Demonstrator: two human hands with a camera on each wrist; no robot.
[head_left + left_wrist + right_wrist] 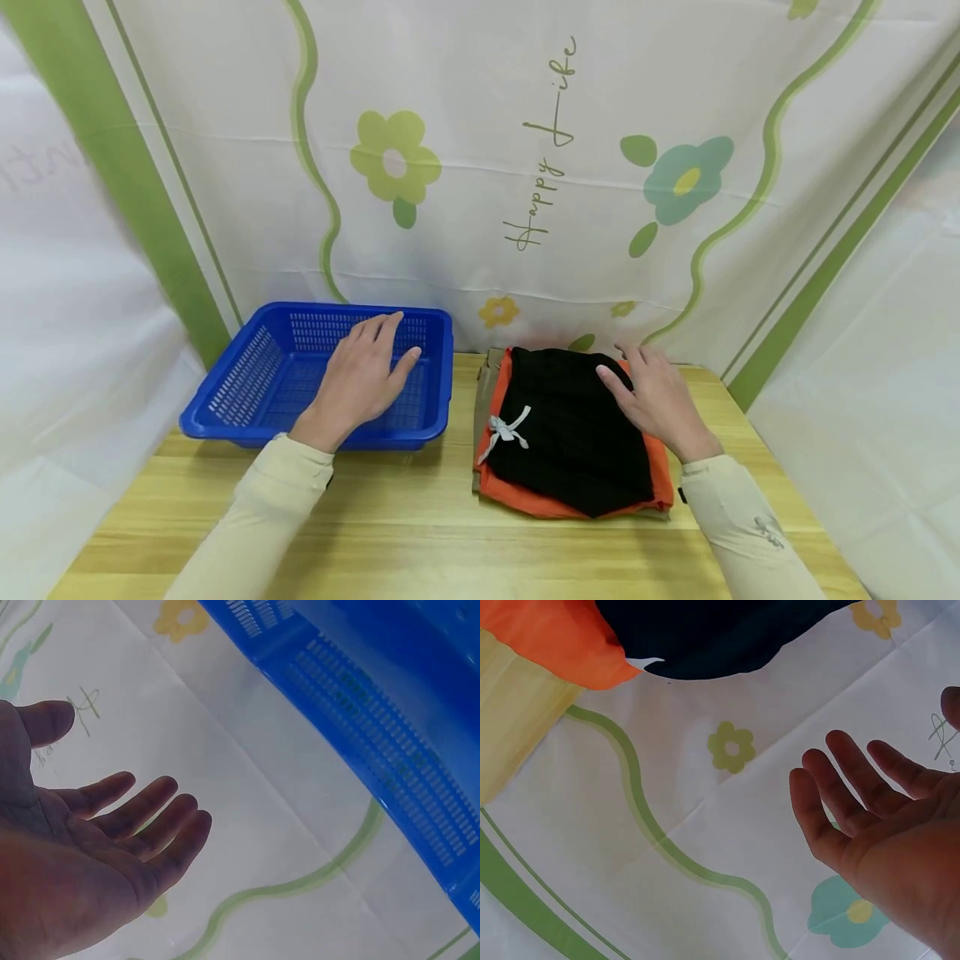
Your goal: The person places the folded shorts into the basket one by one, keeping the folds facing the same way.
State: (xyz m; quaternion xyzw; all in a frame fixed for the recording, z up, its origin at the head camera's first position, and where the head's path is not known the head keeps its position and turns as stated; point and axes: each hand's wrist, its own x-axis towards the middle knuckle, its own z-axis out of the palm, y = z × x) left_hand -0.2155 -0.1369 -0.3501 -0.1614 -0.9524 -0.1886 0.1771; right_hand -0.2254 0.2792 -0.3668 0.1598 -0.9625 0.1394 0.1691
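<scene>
while the left hand (360,375) hovers loose-fingered over the basket (438,392), the right hand (662,398) mirrors it above clothes (577,442).

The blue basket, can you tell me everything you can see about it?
The basket is bright blue and looks like plastic. It is roughly rectangular, with a smooth rim and walls full of rows of little slots. It stands upright, open side up, on the wooden-looking table, left of the folded clothes in the head view. The left hand is over it but seems not to touch it.
</scene>
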